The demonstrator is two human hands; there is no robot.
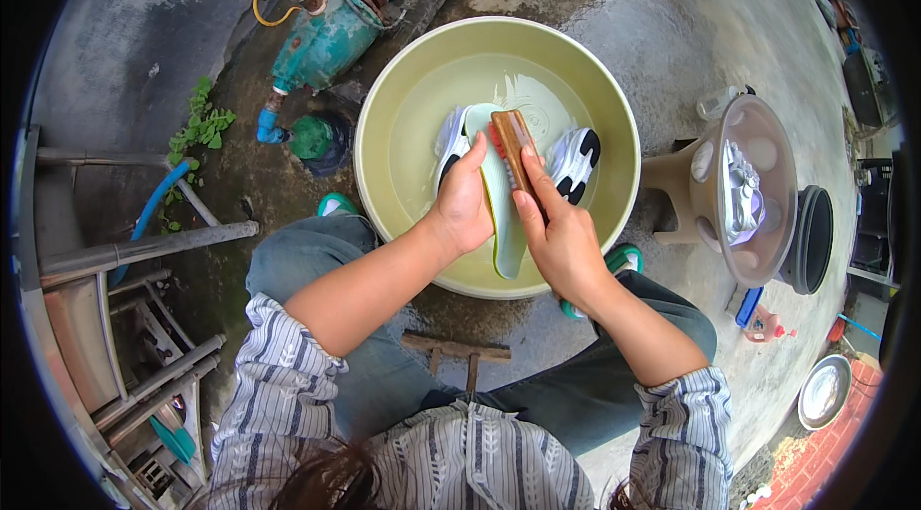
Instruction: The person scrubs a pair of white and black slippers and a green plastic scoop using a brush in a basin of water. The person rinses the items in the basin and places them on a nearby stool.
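Observation:
My left hand (464,204) grips a pale green shoe insole (509,251) along its edge, with the thumb on its face. In my right hand (565,236) is a wooden-backed scrub brush (514,143) with red and white bristles, which lie against or very near the insole. Both hands are over a round, pale yellow-green plastic basin (619,222) of water. Inside the basin, a white and black sneaker (573,163) rests right of the brush. Another white and black shoe (452,139) lies to the left, partly hidden by the insole and my left hand.
Left of the basin stands a green water pump (327,42) with a blue pipe elbow (270,128). A plastic stool (673,179) holds a tilted-looking brownish bowl (777,143) with white laces or shoe parts inside. A black bucket (817,240) and a pink bottle (763,326) are farther right.

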